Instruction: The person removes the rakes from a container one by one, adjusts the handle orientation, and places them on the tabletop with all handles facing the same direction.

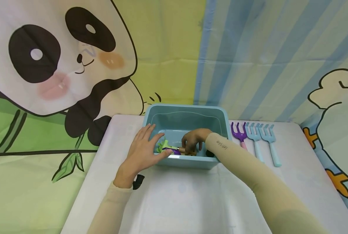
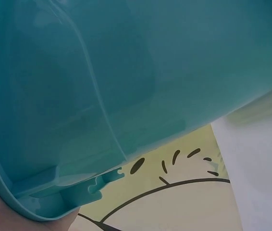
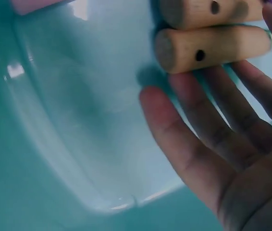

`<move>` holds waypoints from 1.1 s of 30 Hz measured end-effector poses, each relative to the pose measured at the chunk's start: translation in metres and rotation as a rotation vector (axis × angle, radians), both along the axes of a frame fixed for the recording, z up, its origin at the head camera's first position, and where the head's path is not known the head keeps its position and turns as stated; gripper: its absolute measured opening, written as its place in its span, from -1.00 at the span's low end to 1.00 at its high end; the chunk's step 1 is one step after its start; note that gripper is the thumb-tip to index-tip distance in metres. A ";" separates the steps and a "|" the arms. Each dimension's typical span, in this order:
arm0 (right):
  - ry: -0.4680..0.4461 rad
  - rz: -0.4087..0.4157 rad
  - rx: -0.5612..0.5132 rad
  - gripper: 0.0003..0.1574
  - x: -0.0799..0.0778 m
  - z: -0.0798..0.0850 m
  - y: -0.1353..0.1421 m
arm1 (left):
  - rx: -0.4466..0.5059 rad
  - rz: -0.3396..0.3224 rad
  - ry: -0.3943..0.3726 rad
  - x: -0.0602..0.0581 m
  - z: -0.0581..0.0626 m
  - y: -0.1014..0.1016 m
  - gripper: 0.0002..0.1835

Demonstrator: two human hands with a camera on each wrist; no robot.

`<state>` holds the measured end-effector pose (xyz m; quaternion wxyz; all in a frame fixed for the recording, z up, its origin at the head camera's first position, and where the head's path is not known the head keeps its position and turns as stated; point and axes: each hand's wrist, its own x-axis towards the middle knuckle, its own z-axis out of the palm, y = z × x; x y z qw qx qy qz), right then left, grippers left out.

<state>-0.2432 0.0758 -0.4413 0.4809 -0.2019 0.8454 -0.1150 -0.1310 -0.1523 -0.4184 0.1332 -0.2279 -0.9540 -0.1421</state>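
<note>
A teal plastic bin (image 1: 188, 107) stands at the far side of the table. My left hand (image 1: 144, 149) rests at its front left corner, fingers spread; the bin's wall (image 2: 126, 72) fills most of the left wrist view. Inside the bin, my right hand (image 1: 195, 139) reaches down among small garden tools. Its fingers touch the side of a wooden handle (image 3: 222, 47), without visibly curling round it. A second wooden handle (image 3: 198, 12) lies alongside. Light green (image 1: 162, 146) and purple tool heads (image 1: 174, 150) show near the bin's front left. My right thumb is mostly cut off.
Right of the bin lie a purple hand rake with a pink handle (image 1: 239, 133) and two light blue hand rakes (image 1: 253, 134), side by side. A pink handle (image 3: 35, 5) lies within the bin. Printed cloth (image 1: 171, 48) hangs behind the white table (image 1: 180, 201).
</note>
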 end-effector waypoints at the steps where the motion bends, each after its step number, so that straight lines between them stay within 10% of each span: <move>1: -0.003 -0.005 0.004 -0.68 0.001 -0.001 0.000 | -0.001 0.000 0.000 0.000 0.000 0.000 -0.17; 33: 0.220 0.180 0.023 -0.84 -0.002 -0.016 -0.014 | -0.002 0.005 0.007 0.006 0.000 0.000 -0.15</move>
